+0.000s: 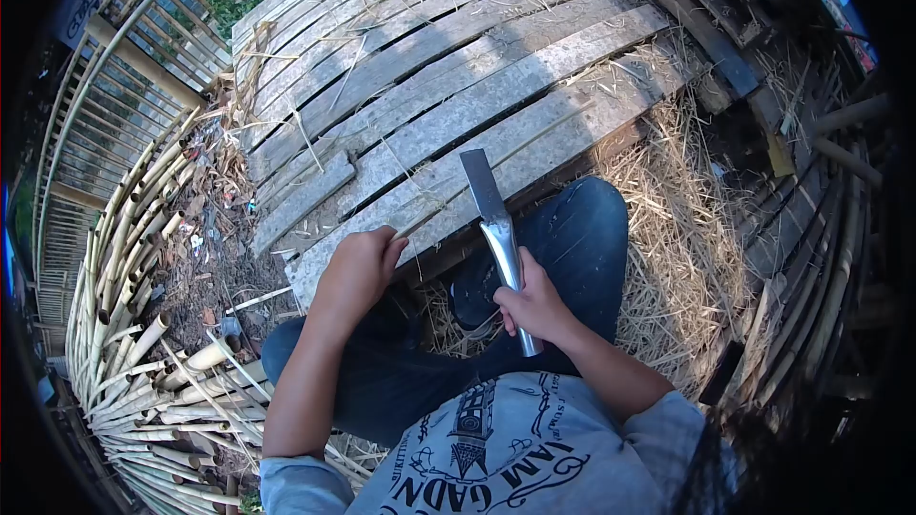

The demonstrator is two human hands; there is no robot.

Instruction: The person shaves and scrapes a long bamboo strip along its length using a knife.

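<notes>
Well, at the far left a curved fence of pale bamboo slats (143, 59) stands over a heap of long, cut, yellowish bamboo poles (114, 286), with brown leaf litter (205, 219) beside it. Next, the left hand (363, 262) is closed, its thumb and fingers pinching a thin, pale bamboo strip (420, 217), which slants over a weathered grey wooden slatted platform (534, 86) (wisps of straw lie on its boards). Right of that, a flat, dark, oblong metal blade (482, 186) sits in the top of a shiny silver metal tube handle (503, 248); the right hand (534, 300) wraps the handle, fingers curled around it. Farthest right, loose golden straw (668, 238) covers the ground.
</notes>
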